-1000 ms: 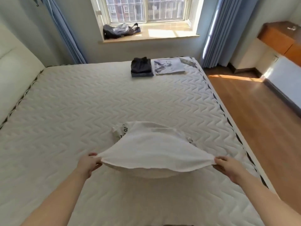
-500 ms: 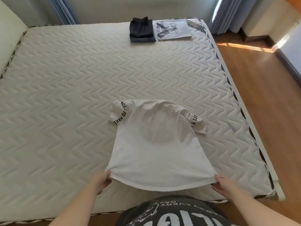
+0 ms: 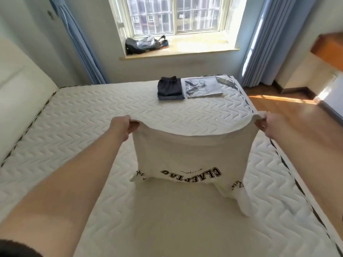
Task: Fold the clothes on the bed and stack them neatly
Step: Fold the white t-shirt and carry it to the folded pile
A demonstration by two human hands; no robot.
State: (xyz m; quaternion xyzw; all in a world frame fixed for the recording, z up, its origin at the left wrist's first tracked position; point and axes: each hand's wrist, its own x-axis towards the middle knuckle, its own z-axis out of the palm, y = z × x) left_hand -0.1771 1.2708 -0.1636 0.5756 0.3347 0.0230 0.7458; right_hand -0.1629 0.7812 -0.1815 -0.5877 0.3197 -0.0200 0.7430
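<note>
You've got the white shirt (image 3: 189, 151) up off the bed (image 3: 92, 115), hanging upside down in front of you. Its hem is the top edge, stretched between your two hands and sagging a little in the middle. The dark curved lettering reads inverted low on the cloth, and the printed sleeves trail at the bottom; the sleeve on your right droops down and seems to brush the mattress, though you can't be sure it touches.

Your left hand (image 3: 123, 127) pinches the left hem corner, thumb curled over the fabric. Your right hand (image 3: 267, 125) grips the right hem corner, fingers closed round a small bunch of cloth. Both arms reach straight out, well apart.

Beyond the shirt, at the far end of the bed, sits a folded dark pile (image 3: 169, 88), and just to its right, touching or nearly so, a flat folded grey garment (image 3: 203, 86) with a print. Past the bed's far edge is the windowsill (image 3: 194, 47), with a dark bag (image 3: 144, 44) lying on its left part. Blue curtains (image 3: 259, 43) hang either side of the window. Right of the bed, wooden floor (image 3: 285, 106) with a bright stripe of sun.
</note>
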